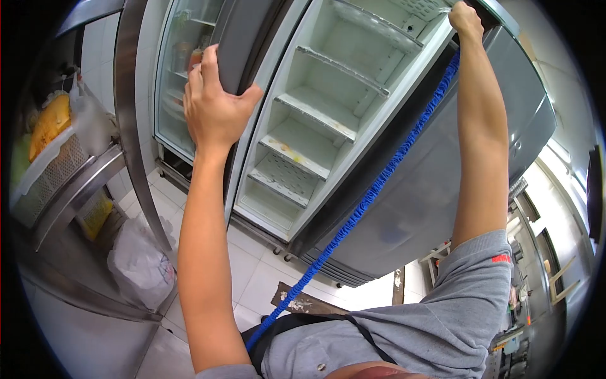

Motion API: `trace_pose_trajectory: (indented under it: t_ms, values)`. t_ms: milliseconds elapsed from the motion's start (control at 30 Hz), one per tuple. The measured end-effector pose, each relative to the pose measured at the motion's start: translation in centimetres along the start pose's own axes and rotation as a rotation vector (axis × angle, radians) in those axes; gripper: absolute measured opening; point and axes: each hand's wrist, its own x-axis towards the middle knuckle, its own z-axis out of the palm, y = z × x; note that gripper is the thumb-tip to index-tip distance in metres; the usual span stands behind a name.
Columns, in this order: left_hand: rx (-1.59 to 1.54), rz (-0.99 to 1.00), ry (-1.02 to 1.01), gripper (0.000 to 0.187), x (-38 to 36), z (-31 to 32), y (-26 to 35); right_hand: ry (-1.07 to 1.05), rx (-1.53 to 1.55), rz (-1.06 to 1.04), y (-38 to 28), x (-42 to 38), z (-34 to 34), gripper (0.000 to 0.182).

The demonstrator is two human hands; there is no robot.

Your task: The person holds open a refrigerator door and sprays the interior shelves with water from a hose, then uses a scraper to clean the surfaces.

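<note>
Fingers of my left hand (211, 110) wrap tight over the edge of the grey metal fridge door (237, 44), thumb on the near face, holding it swung wide. My right hand (466, 19) reaches high to the top corner of the white plastic inner door liner (328, 114), closed around something at the upper end of the blue braided stretch hose (379, 183); what exactly sits in that fist I cannot tell. The hose runs down from there, across the dark door gap, to my waist.

To do this well, I judge I should keep the door pinned steady with the left and leave slack in the hose so it doesn't tug my raised arm.

White door shelves (319, 114) are bare but stained. A white plastic bag (139, 262) sits on the tiled floor (259, 278) beside a steel counter (76, 189), crowding my left.
</note>
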Motion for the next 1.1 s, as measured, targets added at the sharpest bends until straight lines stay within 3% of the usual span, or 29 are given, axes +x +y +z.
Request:
trace_pose_trajectory:
  t_ms: [267, 300, 600, 900, 1000, 1100]
  values:
    - [0.047, 0.046, 0.011, 0.082, 0.0, -0.1, 0.0, 0.232, 0.116, -0.096, 2.5, 1.4, 4.4, 0.03]
    - [0.047, 0.054, 0.012, 0.082, 0.0, -0.1, 0.1, 0.113, 0.149, -0.026, 2.0, 0.9, 3.2, 0.031]
    - [0.019, -0.012, -0.018, 0.084, -0.3, -0.2, 0.8, -0.01, 0.204, 0.063, 1.0, -0.5, 2.9, 0.032]
    - [0.047, -0.008, -0.022, 0.085, -0.4, 0.0, 0.8, 0.05, 0.209, 0.039, 0.5, -2.9, 2.5, 0.028]
    - [0.046, -0.015, -0.018, 0.085, -0.5, 0.1, 1.1, 0.015, 0.334, 0.009, 1.6, -1.2, 5.1, 0.026]
    - [0.04, -0.026, -0.018, 0.085, -0.6, 0.1, 1.3, 0.088, 0.259, -0.035, 2.3, -1.1, 6.5, 0.025]
